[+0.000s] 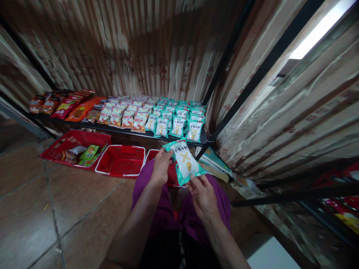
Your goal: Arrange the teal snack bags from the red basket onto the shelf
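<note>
As left hand (161, 167) grips, right hand (203, 195) pinches packet (185, 161).

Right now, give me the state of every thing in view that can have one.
Teal packet: looks sealed, held up by both hands.
Left hand: shut on the packet's upper left corner.
Right hand: shut on its bottom edge.
Left basket: on the floor, holding a few packets.
Middle basket: on the floor, upright.
Shelf: stocked with rows of packets.
</note>
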Demonstrator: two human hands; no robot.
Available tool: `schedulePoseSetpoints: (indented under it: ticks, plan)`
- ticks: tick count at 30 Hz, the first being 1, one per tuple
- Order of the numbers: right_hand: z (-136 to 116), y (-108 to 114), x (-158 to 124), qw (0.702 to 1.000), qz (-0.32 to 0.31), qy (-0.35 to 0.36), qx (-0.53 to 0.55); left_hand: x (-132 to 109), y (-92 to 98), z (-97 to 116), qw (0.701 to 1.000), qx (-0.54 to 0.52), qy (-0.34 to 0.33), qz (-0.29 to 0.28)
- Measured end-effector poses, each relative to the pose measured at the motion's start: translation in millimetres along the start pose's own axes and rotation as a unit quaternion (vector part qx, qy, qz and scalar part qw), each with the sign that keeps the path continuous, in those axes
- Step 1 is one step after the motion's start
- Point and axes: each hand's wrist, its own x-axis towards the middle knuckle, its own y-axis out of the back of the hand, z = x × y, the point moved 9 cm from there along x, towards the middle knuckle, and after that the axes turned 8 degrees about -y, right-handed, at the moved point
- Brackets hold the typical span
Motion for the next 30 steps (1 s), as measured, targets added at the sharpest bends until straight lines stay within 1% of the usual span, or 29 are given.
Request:
schedulePoseSetpoints:
  ticks: [4, 7, 11, 17, 21, 26, 30]
  plan:
    - [-4, 8, 3, 0.996, 0.018, 0.051, -0.068, 6, 5.0, 3, 1.0, -0.007, -0.015, -0.008]
    - [-3, 11, 4, 0.993, 0.019, 0.062, -0.096, 9, 8.5, 3, 1.0, -0.006, -0.022, 0.001]
    - [-4, 10, 3, 0.992, 0.012, 0.067, -0.105, 9, 10.0, 3, 0.999, -0.03, -0.031, 0.015]
    - [-15, 15, 3, 0.99, 0.043, 0.091, -0.1, 10, 12.6, 4, 0.998, -0.04, -0.034, 0.028]
    - [-17, 17, 5, 0.989, 0.045, 0.095, -0.102, 12, 14.0, 0, 0.999, -0.031, -0.027, 0.025]
    - [-19, 21, 6, 0.985, 0.064, 0.111, -0.116, 12, 12.8, -7, 0.999, -0.025, -0.011, 0.018]
    - [-24, 18, 3, 0.98, 0.054, 0.129, -0.141, 12, 18.7, -12, 0.998, -0.031, -0.002, 0.059]
